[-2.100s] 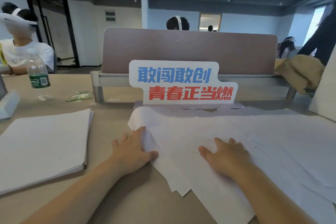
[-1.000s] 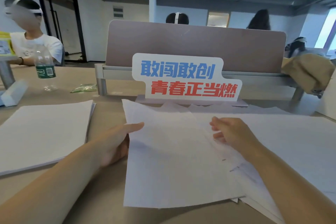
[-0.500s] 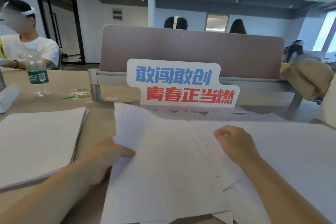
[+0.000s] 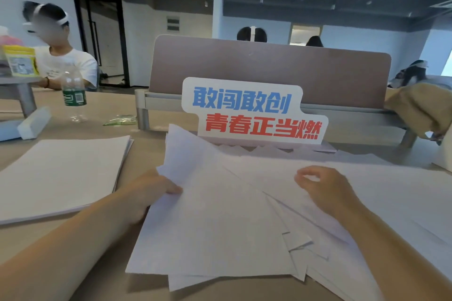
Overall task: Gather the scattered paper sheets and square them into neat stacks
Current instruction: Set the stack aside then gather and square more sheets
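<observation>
**Left hand clamps the bundle, right hand curls on the spread**

The left hand grips the left edge of the gathered bundle, thumb pressed on top and fingers hidden beneath. The right hand rests with curled fingers on the paper at the bundle's 3 o'clock side. Whether it pinches a sheet or only drags on it cannot be told.

Two seconds ago both hands lay flat and spread on the scattered paper. Since then the left hand has scooped several sheets together and taken hold of them, and the right hand has closed up from flat. The bundle now sits at the centre of the table, close to the person, but it is not square: staggered corners fan out along its 5 o'clock edge.

So the gathering is under way, but the squaring is still to do. Many loose sheets remain spread from 2 to 4 o'clock.

A finished stack lies well apart at 9 o'clock, with its edges roughly aligned. A lettered sign stands at 12 o'clock, just behind the paper, and a water bottle stands far off at 10 o'clock.
</observation>
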Demonstrator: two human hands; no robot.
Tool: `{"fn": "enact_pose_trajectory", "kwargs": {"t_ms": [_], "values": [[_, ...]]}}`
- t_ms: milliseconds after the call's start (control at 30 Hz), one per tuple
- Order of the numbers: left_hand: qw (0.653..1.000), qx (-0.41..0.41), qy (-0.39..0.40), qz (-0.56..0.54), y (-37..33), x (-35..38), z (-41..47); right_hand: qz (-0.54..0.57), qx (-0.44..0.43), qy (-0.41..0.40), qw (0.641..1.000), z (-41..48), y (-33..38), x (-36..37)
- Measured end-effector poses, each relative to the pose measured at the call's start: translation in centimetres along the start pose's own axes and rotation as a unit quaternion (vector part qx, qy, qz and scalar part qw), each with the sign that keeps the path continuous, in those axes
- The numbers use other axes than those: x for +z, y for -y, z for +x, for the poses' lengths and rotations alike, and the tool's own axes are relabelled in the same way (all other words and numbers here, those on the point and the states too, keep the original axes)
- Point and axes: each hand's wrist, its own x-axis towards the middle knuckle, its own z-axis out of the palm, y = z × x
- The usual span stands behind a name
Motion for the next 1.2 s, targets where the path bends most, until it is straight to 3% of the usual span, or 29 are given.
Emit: {"fn": "enact_pose_trajectory", "kwargs": {"t_ms": [67, 133, 200, 367, 467, 533, 633, 733, 800, 867, 967, 1100, 1200], "values": [[1.000, -0.007, -0.016, 0.002, -0.1, 0.0, 0.2, -0.137, 0.063, -0.075, 0.986, 1.2, -1.4, -0.9], [1.000, -0.003, -0.022, -0.008, -0.3, 0.2, 0.3, -0.240, 0.146, -0.012, 0.960, 1.6, -2.7, -1.2], [0.999, 0.009, -0.024, -0.023, -0.4, 0.6, 0.1, -0.307, 0.159, 0.081, 0.935, 1.6, -3.2, -0.9], [0.998, 0.046, -0.031, -0.040, 0.1, 1.4, 0.2, -0.275, 0.012, 0.110, 0.955, -0.1, 1.4, 0.9], [0.997, 0.053, -0.023, -0.060, 0.1, 1.7, 0.4, -0.111, -0.033, 0.146, 0.982, -2.0, 3.6, 2.4], [0.997, 0.062, -0.033, -0.032, 0.3, 1.6, 0.5, -0.044, -0.048, 0.122, 0.990, -2.2, 3.5, 2.9], [0.998, 0.058, -0.040, 0.004, 0.5, 1.5, 0.7, -0.190, 0.000, 0.032, 0.981, -0.9, 1.7, 3.2], [0.998, 0.050, -0.026, 0.009, 0.1, 1.3, 0.4, -0.301, 0.153, 0.073, 0.938, -0.2, 0.0, 2.8], [0.998, 0.057, -0.017, 0.004, -0.1, 1.0, 0.3, -0.305, 0.147, 0.103, 0.935, 0.1, -0.4, 2.6], [0.998, 0.063, 0.000, -0.007, -0.4, 0.9, 0.2, -0.313, 0.084, 0.128, 0.937, 0.2, -0.3, 2.7], [0.996, 0.064, 0.043, -0.036, -0.3, 1.1, 0.3, -0.234, -0.002, 0.154, 0.960, -0.1, 0.7, 2.6], [0.996, 0.074, 0.031, 0.037, 1.6, 0.1, 2.8, 0.006, -0.034, 0.221, 0.975, -1.0, 1.3, 2.5], [0.997, 0.040, -0.012, 0.068, 1.7, -0.2, 3.0, 0.150, -0.024, 0.171, 0.973, -0.8, 1.6, 1.8]]}}
